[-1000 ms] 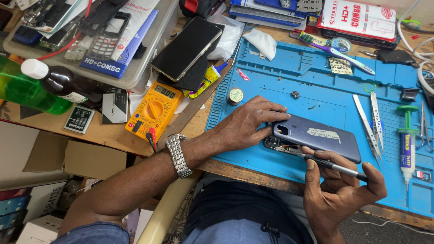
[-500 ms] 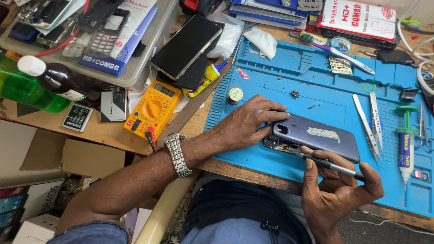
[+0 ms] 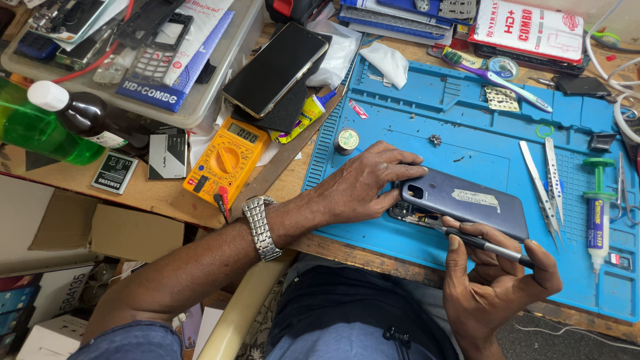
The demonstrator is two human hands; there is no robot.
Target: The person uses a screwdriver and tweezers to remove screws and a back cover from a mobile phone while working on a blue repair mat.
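Slippage is threatening: the right hand (image 3: 497, 280) is pinching a thin metal tool (image 3: 483, 243) at the exposed circuitry. Left hand (image 3: 363, 183) fingers are pressing the grey phone (image 3: 467, 208), whose cover could crack.

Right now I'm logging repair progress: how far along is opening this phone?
Done: the grey back cover is lifted along its near edge, internals showing. In hand: the left hand steadies the phone while the right hand works a thin tool under that edge. Left: the cover is not yet off.

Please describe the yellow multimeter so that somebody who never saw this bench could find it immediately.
Start at the blue repair mat. Just beyond its left edge, on the wooden bench, lies the yellow multimeter, below a black phone. It alone there has a round dial under a small grey display.
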